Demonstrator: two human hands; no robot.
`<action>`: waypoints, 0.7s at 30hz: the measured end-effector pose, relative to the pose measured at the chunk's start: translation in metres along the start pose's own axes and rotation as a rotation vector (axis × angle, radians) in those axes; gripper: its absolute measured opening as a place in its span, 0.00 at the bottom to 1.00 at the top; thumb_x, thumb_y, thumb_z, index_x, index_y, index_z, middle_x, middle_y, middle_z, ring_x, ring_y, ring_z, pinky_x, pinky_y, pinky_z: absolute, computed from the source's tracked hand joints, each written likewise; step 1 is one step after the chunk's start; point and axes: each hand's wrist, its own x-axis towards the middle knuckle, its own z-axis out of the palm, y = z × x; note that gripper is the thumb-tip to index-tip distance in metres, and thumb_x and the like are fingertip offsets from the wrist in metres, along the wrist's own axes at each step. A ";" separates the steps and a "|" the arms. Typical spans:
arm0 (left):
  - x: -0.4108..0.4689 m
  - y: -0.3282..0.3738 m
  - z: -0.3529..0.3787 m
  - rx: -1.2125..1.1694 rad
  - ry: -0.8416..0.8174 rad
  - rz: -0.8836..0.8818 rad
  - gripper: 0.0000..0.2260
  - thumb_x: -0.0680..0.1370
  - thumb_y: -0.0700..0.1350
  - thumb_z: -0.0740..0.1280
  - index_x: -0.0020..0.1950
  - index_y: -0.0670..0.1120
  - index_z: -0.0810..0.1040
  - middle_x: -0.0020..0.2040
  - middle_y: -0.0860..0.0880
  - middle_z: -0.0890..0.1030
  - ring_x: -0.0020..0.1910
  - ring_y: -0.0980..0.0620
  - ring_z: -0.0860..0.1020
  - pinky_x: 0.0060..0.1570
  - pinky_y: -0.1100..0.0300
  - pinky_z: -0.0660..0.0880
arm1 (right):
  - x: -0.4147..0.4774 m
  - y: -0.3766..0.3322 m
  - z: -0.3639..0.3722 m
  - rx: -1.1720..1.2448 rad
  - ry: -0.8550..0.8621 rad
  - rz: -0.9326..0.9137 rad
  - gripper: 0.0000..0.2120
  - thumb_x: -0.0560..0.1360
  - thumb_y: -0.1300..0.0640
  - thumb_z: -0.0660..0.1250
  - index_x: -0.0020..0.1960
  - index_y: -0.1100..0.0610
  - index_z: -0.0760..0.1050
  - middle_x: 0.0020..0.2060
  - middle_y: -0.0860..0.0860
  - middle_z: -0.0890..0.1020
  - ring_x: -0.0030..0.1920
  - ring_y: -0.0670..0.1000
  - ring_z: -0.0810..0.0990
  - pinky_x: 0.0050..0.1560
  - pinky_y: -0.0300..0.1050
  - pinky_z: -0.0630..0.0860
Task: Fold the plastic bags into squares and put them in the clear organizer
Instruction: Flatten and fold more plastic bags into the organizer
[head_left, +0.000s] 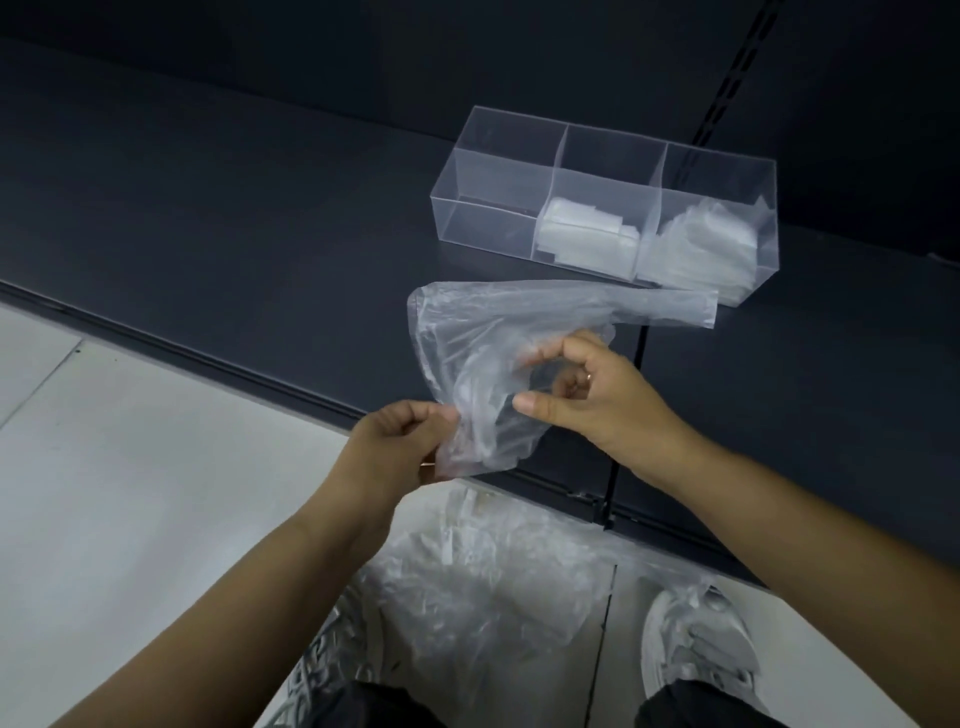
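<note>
A crumpled clear plastic bag (488, 332) hangs in the air above the front of a dark shelf (208, 218). My left hand (400, 441) pinches its lower corner. My right hand (587, 384) grips the bag higher up, fingers curled into the film. One end of the bag trails right toward the clear organizer (498, 171), which stands on the shelf with three compartments. Its left compartment holds nothing; the middle one holds folded bags (587, 234), and the right one holds more folded bags (706, 244).
A heap of loose clear bags (483, 587) lies on the pale floor between my two shoes (696, 644). The shelf's front edge (218, 358) runs diagonally below my hands. A slotted upright (727, 88) rises behind the organizer.
</note>
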 end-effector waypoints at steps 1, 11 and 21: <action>0.000 0.001 0.004 -0.023 -0.035 -0.008 0.13 0.78 0.44 0.66 0.55 0.34 0.77 0.48 0.38 0.83 0.40 0.50 0.82 0.37 0.63 0.79 | 0.001 -0.001 0.004 0.027 -0.034 0.005 0.14 0.68 0.56 0.77 0.51 0.48 0.78 0.43 0.40 0.75 0.35 0.42 0.73 0.40 0.34 0.74; 0.007 0.001 0.011 -0.124 0.041 0.020 0.02 0.75 0.35 0.68 0.46 0.41 0.79 0.36 0.46 0.81 0.31 0.56 0.79 0.32 0.66 0.77 | 0.001 0.002 -0.009 0.061 0.021 0.071 0.16 0.65 0.50 0.76 0.46 0.61 0.82 0.38 0.53 0.85 0.39 0.44 0.81 0.45 0.38 0.74; 0.018 -0.012 -0.001 -0.156 0.187 0.034 0.04 0.74 0.34 0.70 0.46 0.41 0.77 0.34 0.47 0.82 0.29 0.56 0.80 0.32 0.68 0.78 | -0.076 0.041 -0.116 0.226 0.206 0.294 0.17 0.72 0.46 0.64 0.38 0.61 0.75 0.36 0.58 0.75 0.35 0.50 0.73 0.36 0.38 0.73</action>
